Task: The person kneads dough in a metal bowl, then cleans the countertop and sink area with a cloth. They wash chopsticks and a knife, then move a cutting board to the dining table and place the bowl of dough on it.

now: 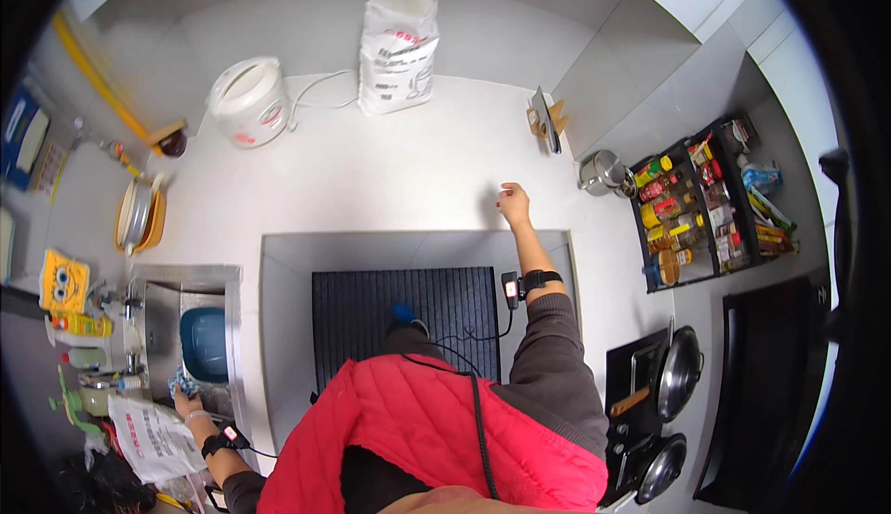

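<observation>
My left hand (186, 401) is over the near part of the steel sink (240, 319), closed on a blue and white cloth (182, 380). Beside it in the sink sits a blue plastic basin (205, 344). My right hand (514, 202) hovers over or rests on the white countertop (404, 173), near its front edge; whether it touches the top cannot be told. Its fingers are loosely curled, with nothing seen in them. A strapped device sits on each forearm, with cables running from them.
At the back stand a white rice cooker (250, 105) and a white printed sack (398, 55). A steel pot (603, 171) and a black rack of bottles (679, 218) stand right, beyond them a stove with lidded pans (679, 375). Plates (136, 215) stand left.
</observation>
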Motion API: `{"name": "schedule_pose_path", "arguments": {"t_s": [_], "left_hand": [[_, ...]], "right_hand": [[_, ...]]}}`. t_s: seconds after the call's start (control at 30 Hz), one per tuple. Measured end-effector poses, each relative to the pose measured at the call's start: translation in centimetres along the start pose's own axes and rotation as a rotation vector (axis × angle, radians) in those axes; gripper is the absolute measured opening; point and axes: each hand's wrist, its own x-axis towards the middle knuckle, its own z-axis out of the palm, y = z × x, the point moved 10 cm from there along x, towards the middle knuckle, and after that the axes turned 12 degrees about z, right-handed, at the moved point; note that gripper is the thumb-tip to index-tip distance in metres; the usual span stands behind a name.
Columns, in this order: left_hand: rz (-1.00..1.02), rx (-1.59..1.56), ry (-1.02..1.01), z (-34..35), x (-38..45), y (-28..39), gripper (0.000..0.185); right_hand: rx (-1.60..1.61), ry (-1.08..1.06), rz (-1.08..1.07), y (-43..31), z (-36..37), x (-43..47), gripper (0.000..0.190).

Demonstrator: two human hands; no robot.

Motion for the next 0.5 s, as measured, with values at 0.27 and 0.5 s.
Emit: {"name": "schedule_pose_path", "arguments": {"t_s": [0.27, 0.5], "left_hand": [[0.062, -0.007, -0.099, 11.9, -11.0, 3.8, 0.021], [-0.038, -0.034, -0.576, 31.4, -26.4, 5.4, 0.026]], "right_hand": [[-0.511, 0.432, 0.039, -3.7, -8.8, 17.4, 0.032], [-0.701, 0.445, 0.034, -2.8, -7.8, 25.9, 0.027]]}}
